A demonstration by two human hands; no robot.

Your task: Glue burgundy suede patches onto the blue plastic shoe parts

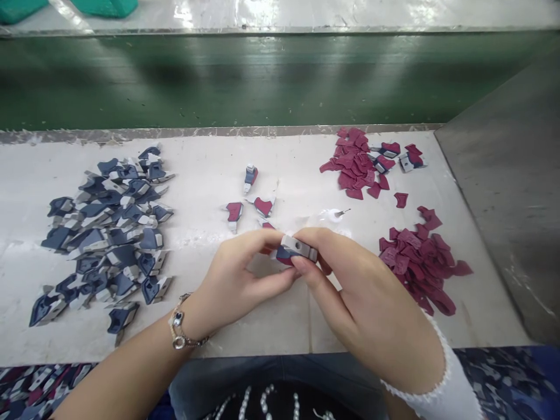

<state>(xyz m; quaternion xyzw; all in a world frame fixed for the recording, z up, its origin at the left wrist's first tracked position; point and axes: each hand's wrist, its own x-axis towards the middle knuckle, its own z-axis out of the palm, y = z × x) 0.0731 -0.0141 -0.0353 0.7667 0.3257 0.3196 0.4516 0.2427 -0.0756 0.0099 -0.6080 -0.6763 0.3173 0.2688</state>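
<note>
Currently, we are pinching a part (294,245) between left hand (238,274) and right hand (363,280), blue-grey pieces (122,255) lying at its nine o'clock, maroon pieces (406,251) at its three o'clock.

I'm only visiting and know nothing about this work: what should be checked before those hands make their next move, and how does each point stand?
1. Small moulded grey, navy and maroon piece held securely: ok, left hand and right hand both grip it.
2. Its maroon part seated flush: cannot tell, fingers cover some of it.
3. Large heap of navy-and-grey pieces apart from the maroon heaps: ok.
4. All flat maroon parts heaped: not ok, one loose maroon part lies between the heaps.
5. Thin dark pointed tip clear of fingers: ok.
</note>
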